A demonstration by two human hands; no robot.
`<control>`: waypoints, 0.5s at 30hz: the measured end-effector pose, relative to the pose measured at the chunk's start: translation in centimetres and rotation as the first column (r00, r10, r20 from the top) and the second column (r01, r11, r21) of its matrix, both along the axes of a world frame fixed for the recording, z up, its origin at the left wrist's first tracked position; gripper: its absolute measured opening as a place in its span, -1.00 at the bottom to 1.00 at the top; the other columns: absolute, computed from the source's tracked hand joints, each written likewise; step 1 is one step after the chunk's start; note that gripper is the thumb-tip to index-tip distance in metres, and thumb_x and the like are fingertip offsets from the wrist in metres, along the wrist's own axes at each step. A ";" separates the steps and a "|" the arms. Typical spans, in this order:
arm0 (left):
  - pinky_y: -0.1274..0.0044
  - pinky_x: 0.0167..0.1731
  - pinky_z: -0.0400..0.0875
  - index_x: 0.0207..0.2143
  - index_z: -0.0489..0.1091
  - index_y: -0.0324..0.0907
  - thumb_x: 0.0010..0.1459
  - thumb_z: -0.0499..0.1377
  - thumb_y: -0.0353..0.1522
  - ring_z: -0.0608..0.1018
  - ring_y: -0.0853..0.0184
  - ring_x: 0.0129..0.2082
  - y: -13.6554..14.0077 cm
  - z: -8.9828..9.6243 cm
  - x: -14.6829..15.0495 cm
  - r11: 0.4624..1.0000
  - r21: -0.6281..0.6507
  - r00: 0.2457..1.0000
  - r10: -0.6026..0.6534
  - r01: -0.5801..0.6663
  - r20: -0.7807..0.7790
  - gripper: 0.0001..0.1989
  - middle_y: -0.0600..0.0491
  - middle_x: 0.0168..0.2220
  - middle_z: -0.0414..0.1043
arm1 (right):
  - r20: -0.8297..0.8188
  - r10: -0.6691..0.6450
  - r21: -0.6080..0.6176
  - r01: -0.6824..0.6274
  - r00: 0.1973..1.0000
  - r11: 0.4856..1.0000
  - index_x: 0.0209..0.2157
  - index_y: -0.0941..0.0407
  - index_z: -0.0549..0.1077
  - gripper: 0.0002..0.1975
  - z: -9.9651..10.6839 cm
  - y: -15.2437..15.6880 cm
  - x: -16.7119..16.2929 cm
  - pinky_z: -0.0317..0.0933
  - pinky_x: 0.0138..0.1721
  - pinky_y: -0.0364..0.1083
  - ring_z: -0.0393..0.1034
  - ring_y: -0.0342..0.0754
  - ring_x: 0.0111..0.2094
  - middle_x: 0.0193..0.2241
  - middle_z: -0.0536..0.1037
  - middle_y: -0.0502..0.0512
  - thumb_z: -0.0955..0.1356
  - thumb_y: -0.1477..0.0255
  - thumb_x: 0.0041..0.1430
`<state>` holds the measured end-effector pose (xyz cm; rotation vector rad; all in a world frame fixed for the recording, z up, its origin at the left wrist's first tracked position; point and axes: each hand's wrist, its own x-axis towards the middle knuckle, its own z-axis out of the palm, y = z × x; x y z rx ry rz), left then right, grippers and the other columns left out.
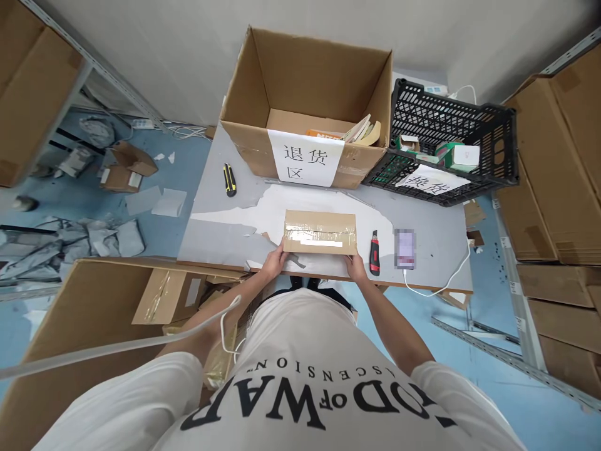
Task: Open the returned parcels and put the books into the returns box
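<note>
- Cardboard parcel [320,220] sits straight ahead of you, between your two hands, above the near part of the table [211,238]; from overhead you cannot tell whether it rests on the top or is lifted slightly off it.
- Its long axis runs left to right, roughly along the table's near edge and square to your body, with a taped seam following that same line and a white label strip [321,243] on the side closer to you.
- Your left hand [275,263] is at the parcel's near left corner and your right hand [357,268] at its near right corner, so neither is clearly nearer: the parcel spans the gap between them and its bulk lies beyond both.
- Both your hands are closed on the parcel, gripping it between them by those corners; some fingers are tucked beneath it or behind its edge, so you cannot tell exactly how each fingertip bears.
- To the right of your right hand lies the red cutter [374,254], near it but apart, with the phone [404,249] just beyond on its cable.
- Farther off, past the parcel, stands the large open carton [253,151], with the black crate [509,153] to its right; the yellow cutter [230,180] lies ahead and to the left, well apart from your left hand.
</note>
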<state>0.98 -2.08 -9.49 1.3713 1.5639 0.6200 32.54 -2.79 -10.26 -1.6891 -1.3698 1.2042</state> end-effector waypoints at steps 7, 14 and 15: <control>0.50 -0.21 0.33 0.20 0.28 -0.17 0.23 -0.01 -0.20 0.57 0.20 -0.31 3.4 4.9 -1.8 0.982 0.077 0.935 -0.141 0.175 -0.325 -0.48 -0.02 -0.27 0.58 | 0.093 0.112 0.020 -0.114 0.989 0.993 0.04 0.07 0.38 -0.57 3.7 0.9 0.8 0.26 0.03 0.07 0.35 0.06 -0.09 -0.11 0.44 0.18 0.24 0.19 0.21; 0.52 -0.25 0.36 0.06 0.45 -0.10 0.21 0.03 -0.13 0.58 0.24 -0.33 7.1 6.8 -1.1 0.998 -0.002 0.908 -0.062 0.068 -0.414 -0.54 0.03 -0.34 0.61 | 0.106 0.228 -0.119 -0.215 0.968 0.969 0.15 0.09 0.33 -0.44 7.2 4.8 0.7 0.24 0.01 0.08 0.37 0.06 -0.09 -0.05 0.51 0.18 0.11 0.09 0.29; 0.52 -0.25 0.37 0.05 0.46 -0.10 0.21 0.04 -0.13 0.59 0.23 -0.31 7.3 6.6 -0.9 0.998 -0.022 0.906 -0.064 0.060 -0.418 -0.55 0.03 -0.33 0.61 | 0.090 0.226 -0.166 -0.209 0.970 0.964 0.16 0.09 0.33 -0.43 7.1 5.2 0.8 0.26 -0.03 0.07 0.39 0.05 -0.13 -0.05 0.52 0.17 0.12 0.06 0.28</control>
